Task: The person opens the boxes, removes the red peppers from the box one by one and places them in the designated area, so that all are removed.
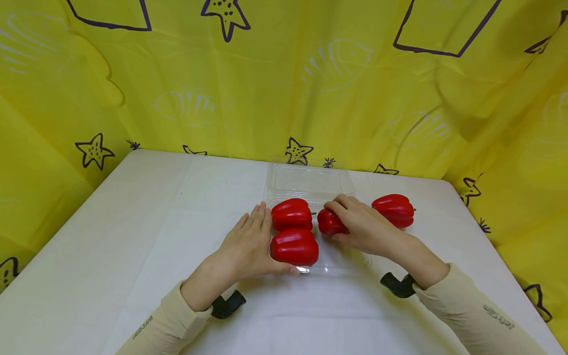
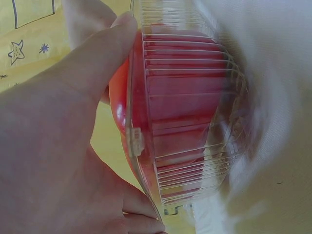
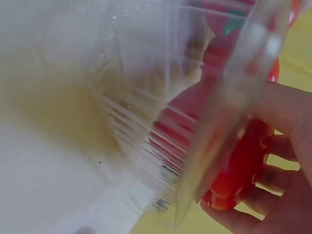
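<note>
While my left hand (image 1: 248,246) lies with straight fingers along the left side of the clear container (image 1: 333,259), thumb stretched to its near rim, my right hand (image 1: 366,224) grips a red pepper (image 1: 329,223) at the container's right half. From my head I count four peppers: two side by side (image 1: 294,247) in the left half, the gripped one, largely covered by my fingers, and a fourth pepper (image 1: 396,211) on the tabletop (image 1: 88,246), right of the container. Only here do I see the whole lid (image 1: 306,180), open on the far side, its clear edges faint. My two sleeves (image 1: 479,308) run out of the picture.

At my left wrist, I see what my head misses: the ribbed outer wall and one small tab (image 2: 137,141) on the rim. Red shows blurred through the plastic, so I can't separate the peppers there surely.

At my right wrist, the gripped pepper shows partly through the wall, partly above the rim; I can't tell whether it touches the bottom. One green stem (image 3: 234,23) shows near the top, and the rim is smeared.
</note>
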`<state>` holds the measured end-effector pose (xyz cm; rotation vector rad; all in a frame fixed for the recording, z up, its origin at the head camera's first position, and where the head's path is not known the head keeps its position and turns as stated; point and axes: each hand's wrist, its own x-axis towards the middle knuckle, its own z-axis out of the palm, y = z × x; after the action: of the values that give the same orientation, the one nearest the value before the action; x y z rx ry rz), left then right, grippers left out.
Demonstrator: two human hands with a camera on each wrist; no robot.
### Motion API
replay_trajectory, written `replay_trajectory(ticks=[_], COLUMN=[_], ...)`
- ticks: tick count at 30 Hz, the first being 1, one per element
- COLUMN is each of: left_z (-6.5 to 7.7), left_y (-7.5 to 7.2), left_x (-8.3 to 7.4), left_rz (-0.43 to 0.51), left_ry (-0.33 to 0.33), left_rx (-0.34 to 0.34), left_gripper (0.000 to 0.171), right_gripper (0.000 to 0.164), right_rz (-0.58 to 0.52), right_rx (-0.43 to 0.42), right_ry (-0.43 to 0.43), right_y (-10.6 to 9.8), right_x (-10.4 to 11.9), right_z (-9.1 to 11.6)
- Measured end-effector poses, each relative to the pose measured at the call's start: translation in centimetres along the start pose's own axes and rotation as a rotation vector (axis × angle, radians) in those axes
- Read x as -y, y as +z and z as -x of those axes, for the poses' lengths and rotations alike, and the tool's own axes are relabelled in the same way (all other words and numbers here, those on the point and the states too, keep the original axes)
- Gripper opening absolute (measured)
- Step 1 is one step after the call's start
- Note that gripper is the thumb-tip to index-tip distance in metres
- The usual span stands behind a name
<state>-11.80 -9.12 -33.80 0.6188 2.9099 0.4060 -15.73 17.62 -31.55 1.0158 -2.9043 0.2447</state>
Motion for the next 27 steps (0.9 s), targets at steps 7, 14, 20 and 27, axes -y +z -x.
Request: replay_trajectory(ticks=[7, 14, 20, 27], left_z=[0.0, 0.0, 0.0, 0.0], left_y=[0.1, 0.1, 0.1, 0.2], left_x=[0.0, 0.0, 0.0, 0.1], left_rz=[-0.002, -0.001, -0.001, -0.003], left_ry=[0.006, 0.009, 0.009, 0.015], left_rx=[-0.007, -0.011, -0.011, -0.020], left_gripper=[0.130, 0.129, 0.129, 0.129], right_gripper=[0.065, 0.066, 0.063, 0.063], right_rz=[-0.005, -0.018, -0.007, -0.006], right_rx=[-0.012, -0.040, -0.085, -0.111], right_ry=[0.008, 0.031, 0.032, 0.033], right_y=[-0.5, -1.5, -2.5, -3.2], right_x=[-0.2, -0.4, -0.7, -1.2], right_z=[0.3, 0.6, 1.0, 1.3])
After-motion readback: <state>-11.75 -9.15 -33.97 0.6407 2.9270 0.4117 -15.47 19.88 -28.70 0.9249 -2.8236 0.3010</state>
